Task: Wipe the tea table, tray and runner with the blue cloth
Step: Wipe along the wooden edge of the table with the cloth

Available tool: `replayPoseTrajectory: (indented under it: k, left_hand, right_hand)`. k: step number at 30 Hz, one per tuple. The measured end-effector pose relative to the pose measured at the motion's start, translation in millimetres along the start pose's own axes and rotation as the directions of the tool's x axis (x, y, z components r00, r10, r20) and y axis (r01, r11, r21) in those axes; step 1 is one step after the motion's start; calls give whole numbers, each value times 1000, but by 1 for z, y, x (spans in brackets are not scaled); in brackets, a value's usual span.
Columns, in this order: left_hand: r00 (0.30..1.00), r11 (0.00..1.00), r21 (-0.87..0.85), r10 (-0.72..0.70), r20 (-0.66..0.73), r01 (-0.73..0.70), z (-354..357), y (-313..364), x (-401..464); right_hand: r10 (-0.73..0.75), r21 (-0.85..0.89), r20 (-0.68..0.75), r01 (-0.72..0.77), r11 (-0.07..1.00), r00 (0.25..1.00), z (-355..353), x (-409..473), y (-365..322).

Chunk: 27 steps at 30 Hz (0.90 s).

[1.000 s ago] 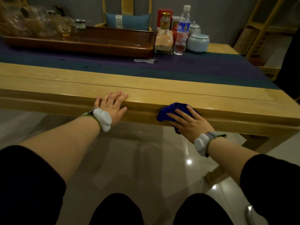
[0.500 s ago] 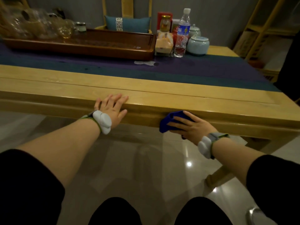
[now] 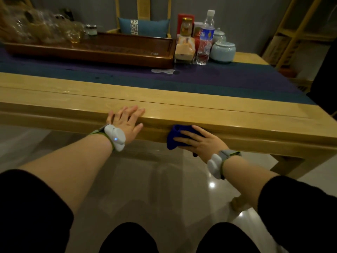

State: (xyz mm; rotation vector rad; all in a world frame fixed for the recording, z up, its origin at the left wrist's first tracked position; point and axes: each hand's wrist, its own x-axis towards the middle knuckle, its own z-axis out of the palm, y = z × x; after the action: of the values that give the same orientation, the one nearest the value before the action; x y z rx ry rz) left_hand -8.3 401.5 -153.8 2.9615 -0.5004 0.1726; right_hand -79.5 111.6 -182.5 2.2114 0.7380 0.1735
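The left arm is reaching forward from the lower left, forearm bare, a black sleeve (image 3: 27,207) covering the upper part. A white wrist device (image 3: 115,137) is sitting on the back of the wrist. The left hand (image 3: 125,123) is lying flat on the near edge of the table (image 3: 73,99), palm down, its fingers (image 3: 135,112) stretched out and slightly spread across the top, thumb pointing right along the front face; it is grasping nothing.

Further back on the left, the tray (image 3: 102,52) is standing on the runner (image 3: 228,79), with clear glassware (image 3: 45,28) crowded at its left end. The runner is lying lengthwise along the middle of the table.

To the right of the left hand, the cloth (image 3: 173,139) is bunched against the front face of the table, just below the top edge. The right hand (image 3: 200,141) is pressing it there, fingers (image 3: 184,138) lying extended over the cloth and pointing left, the back of the hand facing the camera. The fingers are laid flat on the cloth rather than clenched round it. The right forearm is coming in from the lower right, angled up and left, wearing a white device on a grey band (image 3: 218,163).

Right of the tray, a bottle (image 3: 205,39), a jar (image 3: 187,27) and a pale lidded pot (image 3: 222,52) are standing close together. The person's knees are showing at the bottom above a glossy floor (image 3: 164,179).
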Motion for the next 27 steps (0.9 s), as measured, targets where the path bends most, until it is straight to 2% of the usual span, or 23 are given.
replayPoseTrajectory:
  k: [4, 7, 10, 13, 16, 20, 22, 25, 27]
  left_hand:
    - [1000, 1000, 7, -5, -29, 5, 4, -1, 1]
    - [1000, 1000, -13, -1, -16, 0, 6, -4, 3]
    - [999, 998, -68, -4, 49, 7, 5, -8, 6]
    - [997, 996, -89, -7, 77, 14, 5, -9, 7]
    - [998, 997, -75, -23, 65, 28, 8, -10, 6]
    - [997, 997, -79, -7, 81, 14, 10, -11, 8]
    - [996, 997, -82, -11, 87, 18, 7, -12, 10]
    - [994, 996, -86, -1, 106, 11, 5, -14, 11]
    - [993, 996, -89, 1, 115, 9, 3, -13, 10]
  right_hand:
    - [135, 58, 1, -134, 989, 991, 18, -33, 15]
    - [204, 101, -73, -196, 975, 976, 10, -26, 8]
    - [303, 214, -152, -268, 939, 941, -8, -2, -6]
    - [332, 353, -128, -270, 896, 934, -24, 24, -15]
    - [395, 512, -79, -302, 804, 915, -34, 32, -15]
    - [561, 672, -11, -409, 617, 827, -41, 32, 0]
    - [571, 722, 55, -427, 544, 819, -39, 35, 21]
    - [545, 759, 350, -571, 313, 762, -30, 39, 59]
    - [505, 710, 498, -665, 230, 706, -30, 44, 71]
